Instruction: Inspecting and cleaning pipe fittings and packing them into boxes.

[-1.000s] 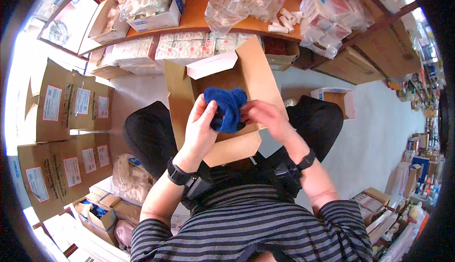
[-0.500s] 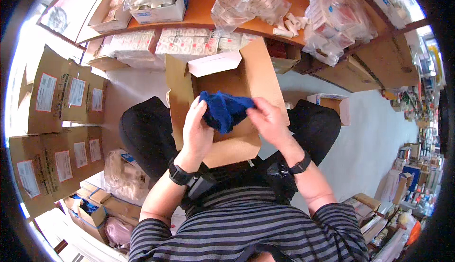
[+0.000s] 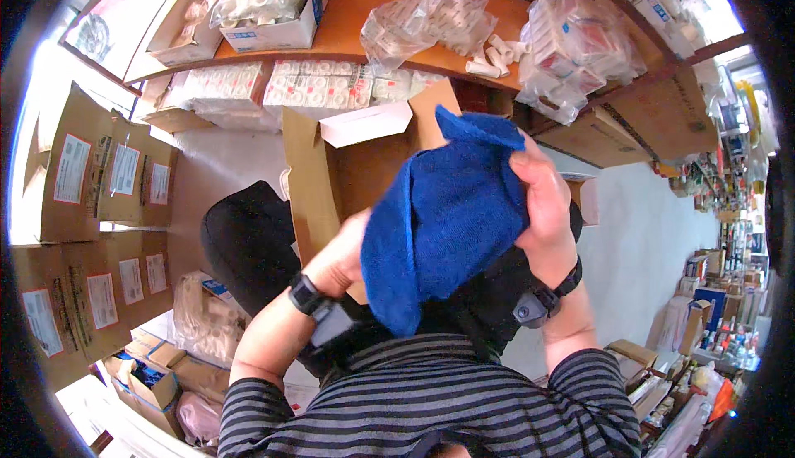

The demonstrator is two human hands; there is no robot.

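A blue cloth with a knitted or terry-like texture is spread out between my two hands, above the lap. My right hand grips its right edge, thumb on the near face, while the upper corner folds over. At the lower left side my left hand holds the other edge; its fingers are hidden behind the fabric. Beneath the cloth stands an open cardboard box between my knees, its flaps up and its right part covered from sight. A white flap or card shows at the box's far side.
Ahead, an orange-brown shelf bears plastic bags, small white rolls and a white carton. Labelled cardboard boxes are stacked at left. A bagged bundle lies by my left leg. Cluttered goods line the right side.
The bunched blue cloth has been opened out into a wide piece and brought up nearer to me. My right hand has moved right and up; my left hand has shifted slightly down.
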